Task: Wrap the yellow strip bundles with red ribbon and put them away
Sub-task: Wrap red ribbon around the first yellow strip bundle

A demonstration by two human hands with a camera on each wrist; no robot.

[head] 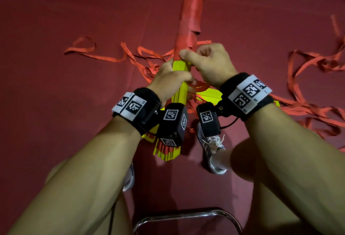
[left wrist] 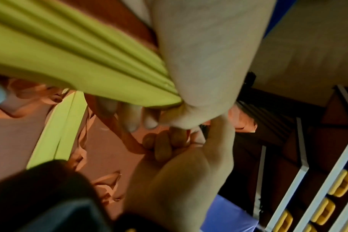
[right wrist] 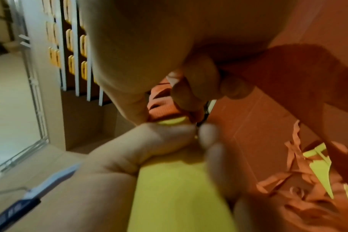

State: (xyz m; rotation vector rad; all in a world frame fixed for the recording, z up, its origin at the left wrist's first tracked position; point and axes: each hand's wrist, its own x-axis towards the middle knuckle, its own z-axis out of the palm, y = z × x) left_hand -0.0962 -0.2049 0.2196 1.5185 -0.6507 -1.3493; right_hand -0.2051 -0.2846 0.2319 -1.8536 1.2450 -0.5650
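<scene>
Nearest to the person, past the metal stool (head: 186,214) and a laced shoe (head: 212,150), the left hand (head: 171,81) is clamped round the bare part of the yellow strip bundle (head: 182,66), which is held in the air slanting away from the knees. The right hand (head: 209,63) is curled tight, thumb pressed where the red ribbon (head: 190,11) wrap ends, and a strand is caught in its fingers. The strips look thin, light and springy, likely to fan out or slide unless squeezed just beside the last turn. The ribbon seems limp and slack. Loose ribbons (head: 298,107) and spare yellow strips litter the red floor (head: 56,20). Beyond, a white-framed rack (left wrist: 341,183) with yellow handles stands.
</scene>
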